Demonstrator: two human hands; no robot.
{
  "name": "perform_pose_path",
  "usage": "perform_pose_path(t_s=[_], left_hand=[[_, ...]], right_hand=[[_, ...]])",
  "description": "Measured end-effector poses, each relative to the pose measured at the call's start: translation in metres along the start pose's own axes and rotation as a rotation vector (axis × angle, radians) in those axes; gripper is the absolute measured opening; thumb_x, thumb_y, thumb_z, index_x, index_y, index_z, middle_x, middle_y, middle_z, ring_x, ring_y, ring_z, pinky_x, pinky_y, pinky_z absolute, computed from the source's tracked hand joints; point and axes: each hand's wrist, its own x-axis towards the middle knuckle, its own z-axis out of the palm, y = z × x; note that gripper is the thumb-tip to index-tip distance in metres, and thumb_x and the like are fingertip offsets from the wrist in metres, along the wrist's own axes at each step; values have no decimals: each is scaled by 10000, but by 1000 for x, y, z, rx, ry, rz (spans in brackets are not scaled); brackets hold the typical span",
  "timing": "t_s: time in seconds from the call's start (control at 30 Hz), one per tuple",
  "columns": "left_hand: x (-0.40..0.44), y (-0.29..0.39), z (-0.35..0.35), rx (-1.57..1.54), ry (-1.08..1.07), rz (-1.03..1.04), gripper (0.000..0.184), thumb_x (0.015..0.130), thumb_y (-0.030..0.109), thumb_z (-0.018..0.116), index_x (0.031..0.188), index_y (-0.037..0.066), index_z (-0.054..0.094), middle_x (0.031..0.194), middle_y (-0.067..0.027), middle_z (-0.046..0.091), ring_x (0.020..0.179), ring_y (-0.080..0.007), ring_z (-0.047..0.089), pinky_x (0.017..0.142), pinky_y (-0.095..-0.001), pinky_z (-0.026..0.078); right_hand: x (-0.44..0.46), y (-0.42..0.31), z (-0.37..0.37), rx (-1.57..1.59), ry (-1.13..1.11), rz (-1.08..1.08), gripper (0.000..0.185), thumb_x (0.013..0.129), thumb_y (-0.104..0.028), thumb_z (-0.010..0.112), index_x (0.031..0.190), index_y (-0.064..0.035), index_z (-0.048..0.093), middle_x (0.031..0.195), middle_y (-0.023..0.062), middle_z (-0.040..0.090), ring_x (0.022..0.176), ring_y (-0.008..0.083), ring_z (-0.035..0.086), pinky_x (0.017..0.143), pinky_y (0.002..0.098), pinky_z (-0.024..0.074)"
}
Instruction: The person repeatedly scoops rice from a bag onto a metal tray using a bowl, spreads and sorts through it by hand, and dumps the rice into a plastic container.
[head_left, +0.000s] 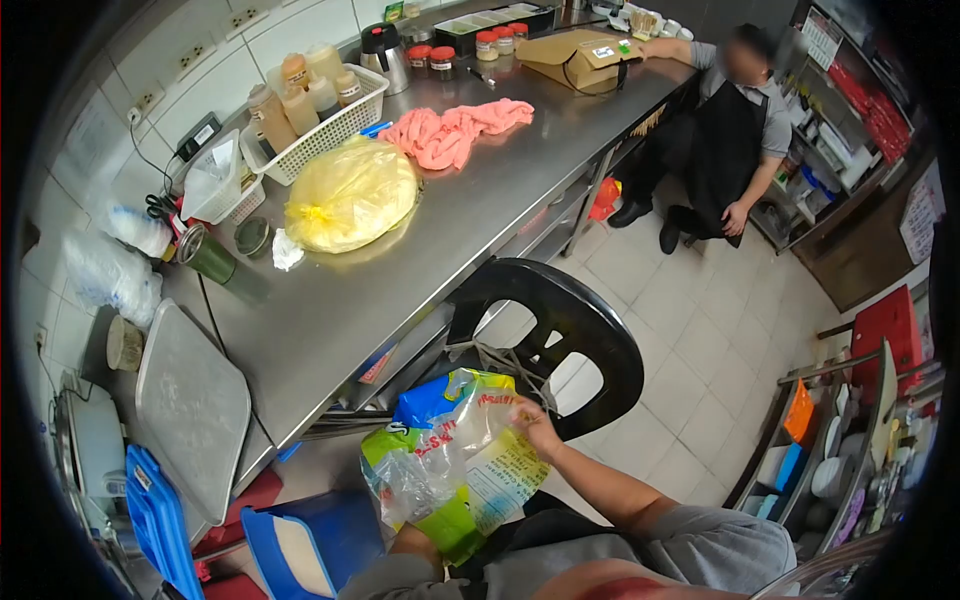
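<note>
A printed plastic bag (455, 440), green, blue and yellow with a clear part and red lettering, is spread out low in front of me. My right hand (538, 430) is closed on its upper right edge. At the bag's lower left, my left hand (412, 545) shows only around the wrist. The bag covers its fingers, so their grip is hidden. Just beyond the bag stands a black plastic chair (610, 345) with openings in its back. What the bag contains, if anything, cannot be made out.
On the steel counter (350, 310) lie a yellow plastic bag (350, 195), a pink cloth (455, 132) and a basket of squeeze bottles (325, 130). A blue container (310, 545) is at lower left. Another person (735, 140) sits at the far end, touching a cardboard box (575, 60).
</note>
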Motion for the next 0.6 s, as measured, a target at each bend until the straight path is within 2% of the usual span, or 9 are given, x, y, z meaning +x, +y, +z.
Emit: perform_pose_path(t_s=[0.03,0.13,0.2,0.27,0.33,0.37,0.43,0.47,0.6], left_hand=[[-1,2,-2,-13,-5,-2,573,902,107,507,1453,32,371,1454,-198,436,1165,-400,607,888,-566,543],[-7,9,-16,-101,-14,11,572,898,104,508,1449,32,376,1447,-195,445,1164,-401,607,882,-569,546],[-14,10,-23,-214,-27,25,571,895,101,509,1446,31,379,1442,-193,450,1164,-402,607,878,-571,548],[-29,18,-37,-368,-48,36,570,893,98,510,1444,31,382,1437,-191,456,1163,-402,608,874,-574,551],[-44,18,-43,-539,-82,38,569,890,96,511,1441,30,385,1432,-189,462,1162,-403,608,871,-576,553],[-52,19,-50,-634,-102,34,568,889,95,512,1439,30,386,1430,-188,464,1162,-403,608,869,-577,554],[-71,22,-61,-820,-154,17,567,887,92,513,1436,30,389,1425,-186,470,1161,-403,608,865,-579,556],[-79,20,-64,-902,-182,3,567,885,91,513,1435,29,391,1423,-185,473,1161,-404,608,863,-580,557],[-110,19,-77,-1214,-285,-41,564,880,86,516,1429,28,397,1413,-181,484,1160,-405,608,855,-584,561]], right_hand=[[28,49,-27,-78,101,-51,123,942,-109,659,1058,-73,648,1472,85,455,1305,215,462,1070,332,371],[1,-25,-26,-151,361,-26,255,929,-87,635,1180,-54,600,1483,167,430,1338,309,446,1112,408,349],[-38,-98,24,-671,382,-581,403,886,-65,629,1279,-44,543,1474,228,419,1356,409,410,1145,470,307],[-71,-143,69,-621,-127,-771,545,812,-59,656,1340,-66,520,1475,204,419,1387,395,377,1170,507,256],[-111,-183,101,-767,-612,-1083,290,825,-90,649,1111,-44,652,1191,144,620,1208,299,542,1168,531,248],[-110,-159,107,-755,-613,-1087,290,825,-90,649,1111,-44,652,1191,144,620,1208,299,542,1168,531,248],[-88,-64,117,-1525,-979,-1175,94,815,-114,625,752,-62,672,783,78,626,912,231,601,1176,536,237],[-85,-40,106,-1622,-758,-1352,252,784,-139,600,538,-91,569,571,45,503,732,216,540,1190,529,235],[-104,-162,52,-1785,-812,-1259,265,811,-224,567,955,-104,753,916,28,743,1071,226,662,1216,543,177]])
